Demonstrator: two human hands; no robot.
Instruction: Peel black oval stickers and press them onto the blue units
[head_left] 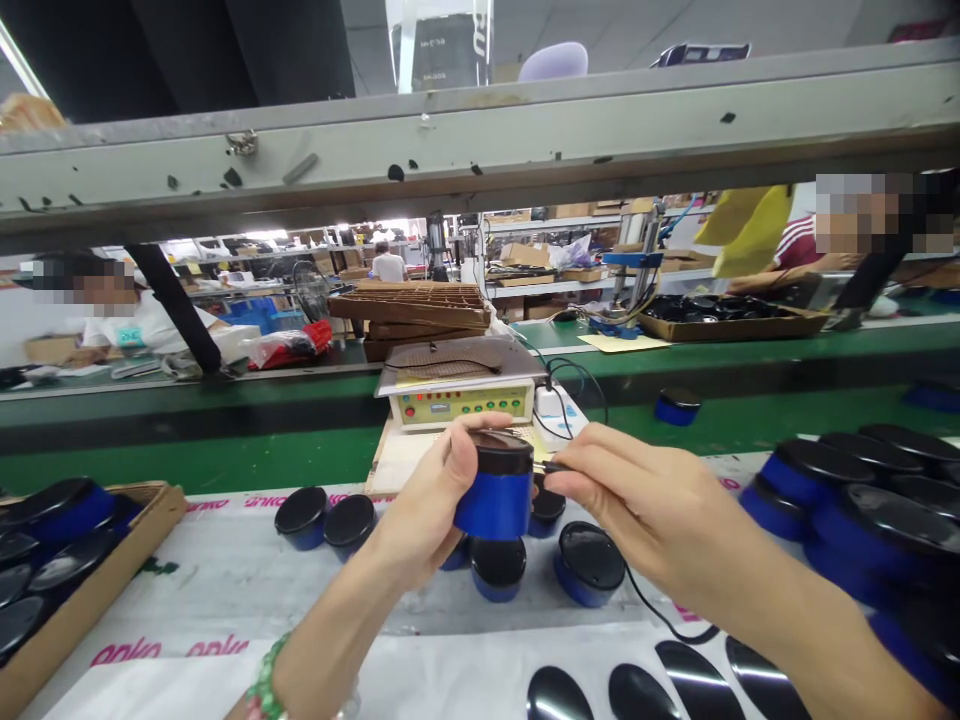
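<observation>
My left hand [431,490] is wrapped round a blue cylindrical device [495,505] with a glossy black top, lifted above the table. Opposite it, my right hand [630,485] pinches a cable plug [553,467] between thumb and fingers. The plug's thin tip points at the device's black upper side; whether it is inserted I cannot tell. From that hand a black cable [652,610] hangs down and curls to the right. Below the hands, similar devices stand upright, among them one at centre [499,568] and one to the right [590,562].
A cardboard box [161,515] of devices sits left; more devices [892,510] are stacked right. Glossy black oval pieces [637,692] lie in front. Behind are a test instrument [461,400], a white power strip [559,425] and a green conveyor belt [300,455]. A beam [525,135] crosses overhead.
</observation>
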